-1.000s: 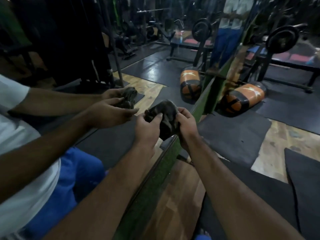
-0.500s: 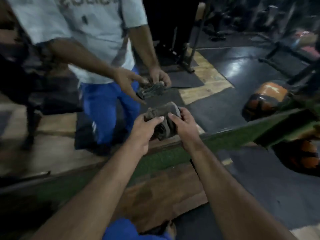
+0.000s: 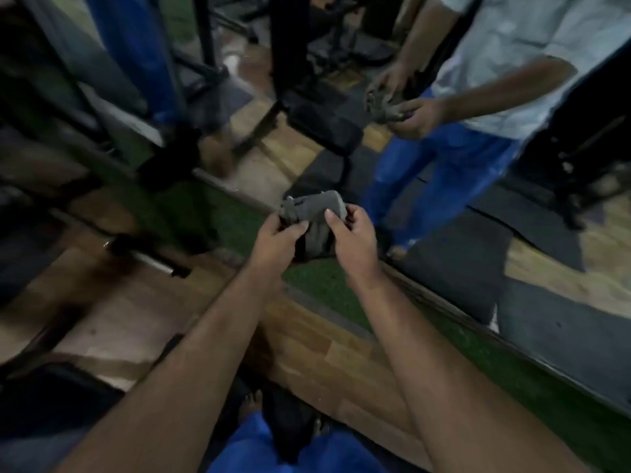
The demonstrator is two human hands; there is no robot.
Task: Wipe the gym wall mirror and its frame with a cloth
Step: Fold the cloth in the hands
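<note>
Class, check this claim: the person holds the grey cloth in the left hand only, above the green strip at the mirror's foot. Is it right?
Not quite. The head view shows both hands, left hand and right hand, holding the grey cloth above the green strip at the mirror's foot.

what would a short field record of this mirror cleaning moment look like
cloth: grey cloth, bunched, held in front of the mirror's lower edge
left hand: left hand in a grip on the cloth's left side
right hand: right hand pinches its right side
mirror: mirror reflects the person holding the cloth
frame: green frame runs diagonally under the hands
wiping: cloth contact with the glass cannot be told
floor: wooden floor
</note>
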